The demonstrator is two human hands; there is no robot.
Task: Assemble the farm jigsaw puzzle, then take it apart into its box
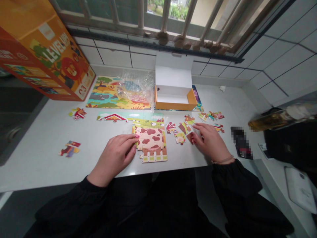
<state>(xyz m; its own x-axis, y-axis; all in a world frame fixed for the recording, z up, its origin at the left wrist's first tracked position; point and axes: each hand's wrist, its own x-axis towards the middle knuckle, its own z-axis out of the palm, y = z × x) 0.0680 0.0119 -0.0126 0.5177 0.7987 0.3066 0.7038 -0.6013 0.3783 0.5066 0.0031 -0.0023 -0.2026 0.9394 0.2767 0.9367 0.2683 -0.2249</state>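
Note:
A farm jigsaw puzzle lies partly joined on the white counter, with a cow-patterned section and a picket-fence section. My left hand sits at its left edge, fingertips against the cow-patterned pieces. My right hand is to the right of the puzzle, fingertips on a small reddish puzzle piece. Loose pieces lie just beyond those fingers, and more lie farther right. Two small groups of pieces sit at the far left.
A finished safari puzzle lies at the back beside a crumpled plastic bag and an open white-and-orange box. A large orange puzzle box leans at the left. A pixelated dark object and a bottle are at the right.

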